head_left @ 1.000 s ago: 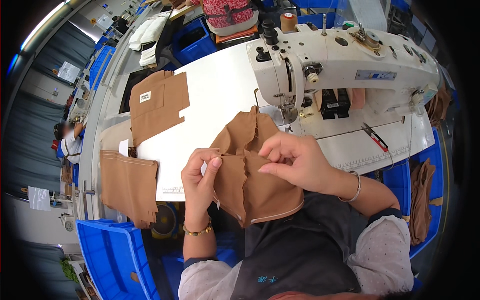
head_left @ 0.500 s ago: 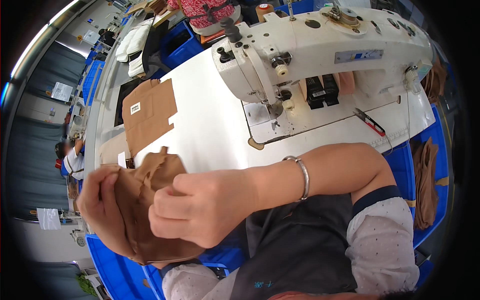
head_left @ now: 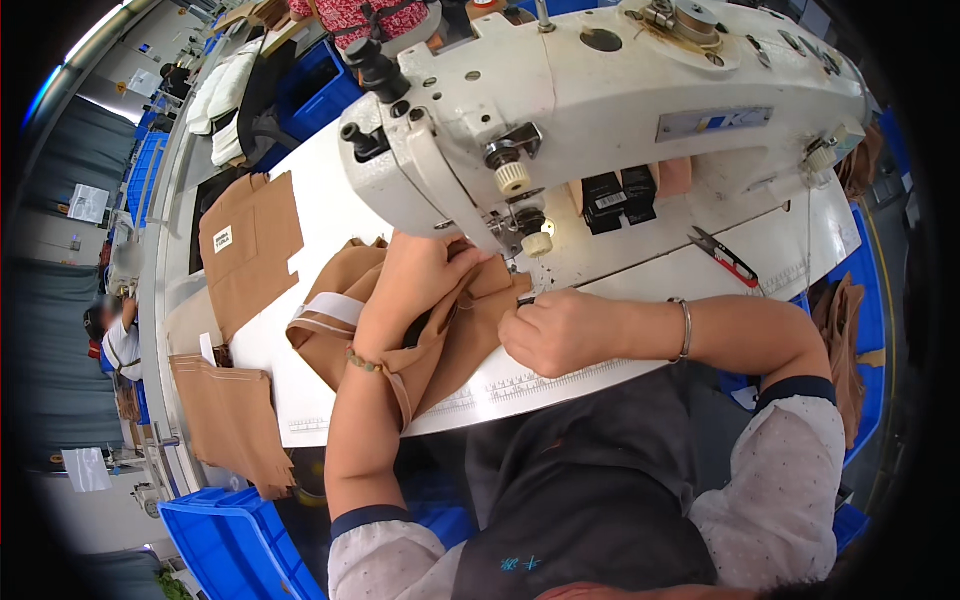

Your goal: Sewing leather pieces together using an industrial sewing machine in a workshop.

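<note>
A brown sewn fabric piece (head_left: 465, 350) with a white strip lies bunched under the head of a white sewing machine (head_left: 590, 110). My left hand (head_left: 420, 280) is closed on its upper part, close to the needle area, which the hand and machine head partly hide. At the fabric's right edge my right hand (head_left: 555, 332) has its fingers curled in a pinch. A small dark bit shows at those fingertips; I cannot make out what it is.
Red-and-black scissors (head_left: 728, 258) and black packets (head_left: 618, 200) lie on the white table. A flat brown panel (head_left: 255, 250) with a white label rests left. Another brown piece (head_left: 235, 415) overhangs the left edge. Blue bins (head_left: 240, 540) stand below. Another person sits beyond.
Both hands have moved right and away from me, bringing brown fabric from the table's near left to under the machine head. A brown piece at the left edge is now uncovered.
</note>
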